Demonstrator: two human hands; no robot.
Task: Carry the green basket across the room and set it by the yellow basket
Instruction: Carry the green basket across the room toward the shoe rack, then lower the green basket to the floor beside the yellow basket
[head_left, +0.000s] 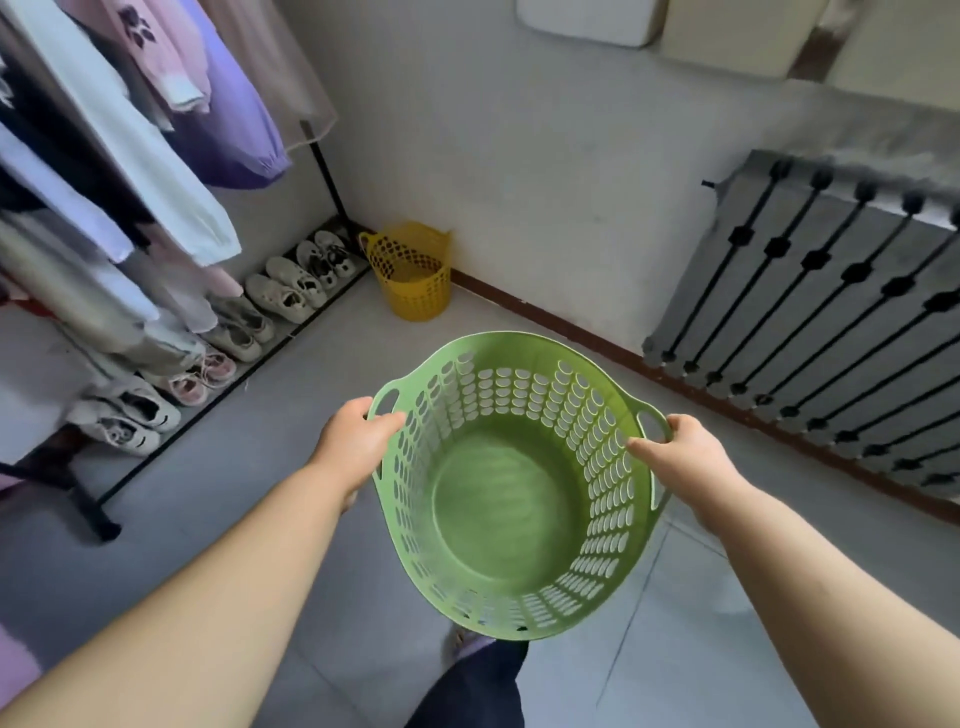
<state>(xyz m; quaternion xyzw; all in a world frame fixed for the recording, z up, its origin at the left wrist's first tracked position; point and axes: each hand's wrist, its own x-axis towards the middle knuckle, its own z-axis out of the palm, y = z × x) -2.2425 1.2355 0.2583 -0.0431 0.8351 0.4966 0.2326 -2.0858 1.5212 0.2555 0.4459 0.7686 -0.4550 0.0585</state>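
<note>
A round green basket (498, 364) with perforated walls hangs in the air in front of me, empty, its opening facing up at me. My left hand (353, 447) grips its left handle and my right hand (685, 462) grips its right handle. The yellow basket (415, 291), smaller and also perforated, stands on the floor against the wall in the far corner, beyond the green basket and a little to its left.
A clothes rack (104, 171) with hanging garments fills the left side, with a row of shoes (244, 332) along its base. A dark radiator (821, 312) lines the right wall. Grey floor (322, 395) lies between me and the yellow basket. My leg (478, 686) shows below.
</note>
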